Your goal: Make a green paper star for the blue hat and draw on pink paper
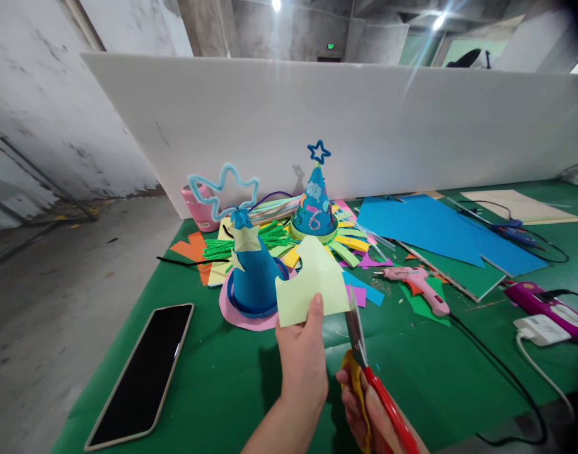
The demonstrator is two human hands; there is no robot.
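Pinching the paper [312, 280] at lower centre with our left hand [302, 362], we grip the scissors [359, 343] in our closed right hand [364, 413].
Blades sit at the paper's right edge, just right of the blue hat [253, 277].

Bare left hand [302, 366] with bare forearm [272, 432], bare right hand [364, 413].

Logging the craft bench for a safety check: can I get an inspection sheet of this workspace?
Surface: green table cover, scrap-strewn at the back.
Job's things: pale green paper; red-handled scissors at its right edge.
Clutter: near blue cone hat, decorated cone hat, phone, pink glue gun, blue sheet.
Hands: left hand pinches the paper; right hand grips the scissors.
Cables: black cable from the glue gun; white cable from an adapter.
Surroundings: white board behind the table; concrete floor left.
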